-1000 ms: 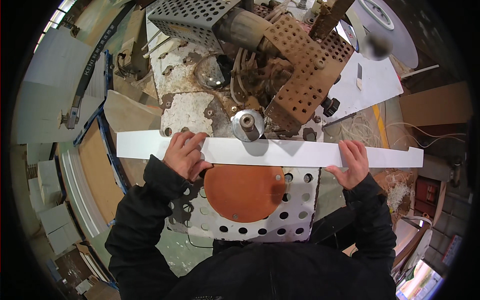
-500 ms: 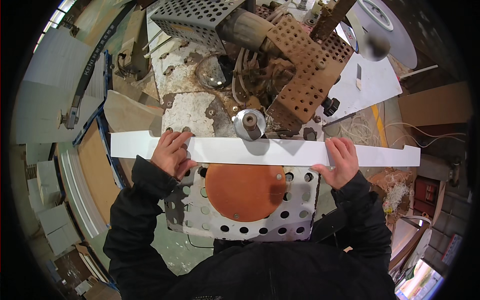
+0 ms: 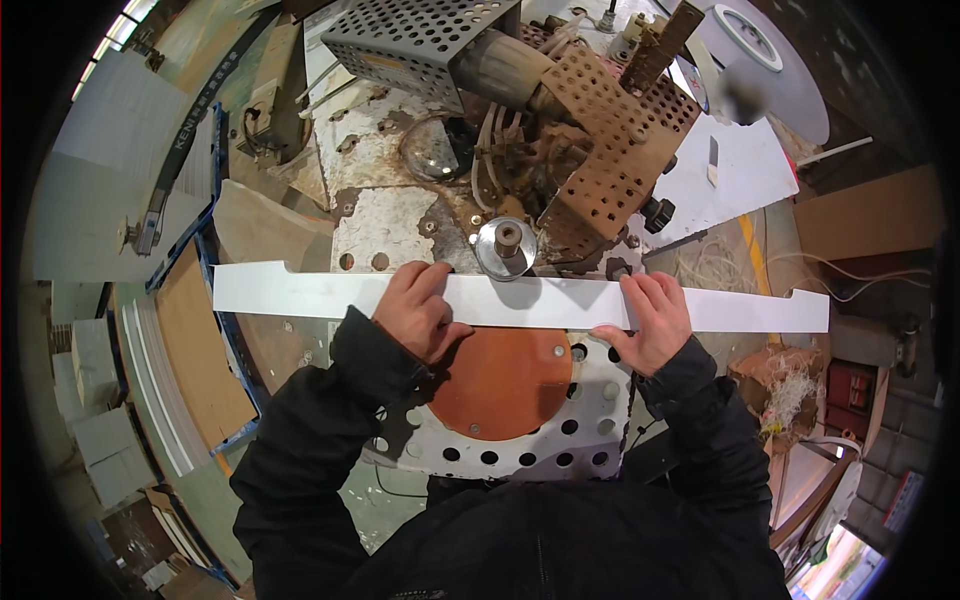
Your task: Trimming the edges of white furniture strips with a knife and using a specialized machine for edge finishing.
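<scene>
A long white strip of board (image 3: 540, 302) with a step cut near each end lies crosswise over the machine table (image 3: 520, 462). My left hand (image 3: 415, 315) grips it left of the middle, fingers over the far edge and thumb at the near edge. Right of the middle, my right hand (image 3: 655, 320) holds the strip the same way. Between my hands, the strip's far edge is at a round metal roller (image 3: 505, 247), apparently touching it. An orange round plate (image 3: 505, 385) is set in the perforated table just on my side of the strip.
Behind the roller stand a rusty perforated guard (image 3: 610, 150), hoses and a grey perforated box (image 3: 410, 45). A black knob (image 3: 658, 215) sticks out at the guard's right. Stacked boards (image 3: 205, 345) are at the left, and a cardboard box (image 3: 775, 390) with stringy scrap is at the right.
My left hand has shifted right along the strip, closer to the roller. The strip has moved slightly left past the roller, and my right hand has moved a little left too.
</scene>
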